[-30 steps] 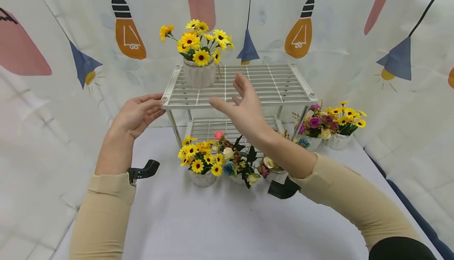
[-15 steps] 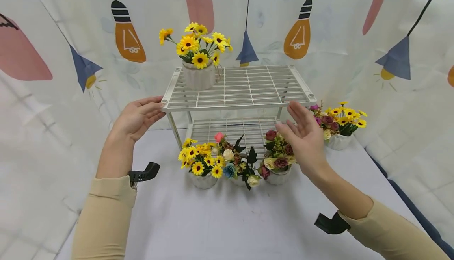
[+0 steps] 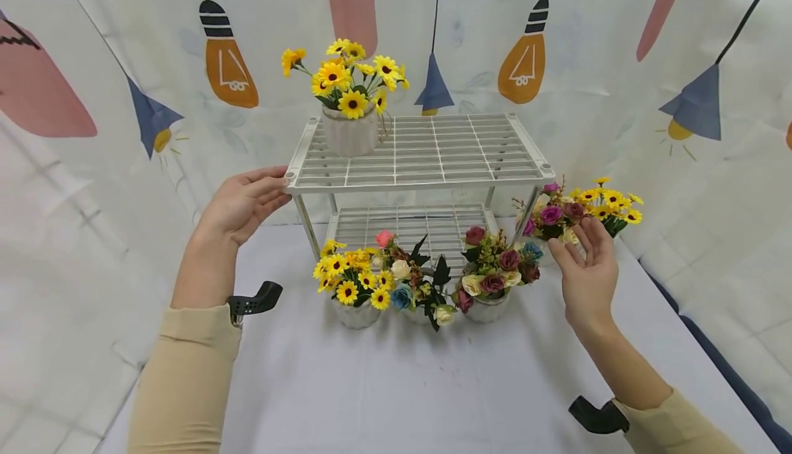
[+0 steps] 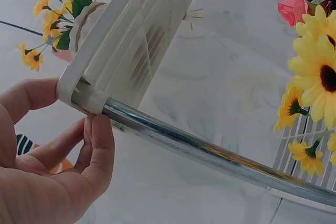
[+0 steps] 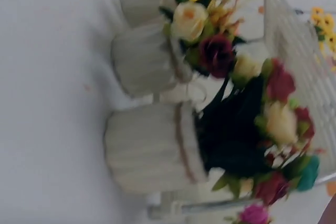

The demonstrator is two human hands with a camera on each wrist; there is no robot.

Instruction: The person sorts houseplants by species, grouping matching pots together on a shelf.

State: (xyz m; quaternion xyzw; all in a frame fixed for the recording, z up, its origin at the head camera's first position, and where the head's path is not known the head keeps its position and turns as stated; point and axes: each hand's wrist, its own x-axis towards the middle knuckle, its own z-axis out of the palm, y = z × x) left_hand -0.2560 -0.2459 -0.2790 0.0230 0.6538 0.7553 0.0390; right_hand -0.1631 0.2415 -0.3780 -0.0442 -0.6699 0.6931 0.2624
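Observation:
My left hand (image 3: 243, 205) pinches the front left corner of a white two-tier wire shelf (image 3: 421, 184); in the left wrist view its fingertips touch the corner cap and the top of the metal post (image 4: 173, 130). My right hand (image 3: 590, 275) is in front of the pots to the right of the shelf, its fingers loosely bent and holding nothing. It partly covers a pot of purple and cream flowers (image 3: 551, 214) and a pot of yellow flowers (image 3: 609, 208). A potted yellow daisy (image 3: 350, 131) stands on the left of the top tier.
Before the lower tier stand pots of yellow flowers (image 3: 355, 313), mixed flowers with dark leaves (image 3: 418, 289) and dark red and cream roses (image 3: 489, 308). A white cloth (image 3: 396, 399) covers the table. A printed curtain (image 3: 470, 20) hangs behind.
My right hand has moved from above the shelf's top tier, down and rightward past its front right corner, to the pots at the right. My left hand has stayed at the shelf's corner.

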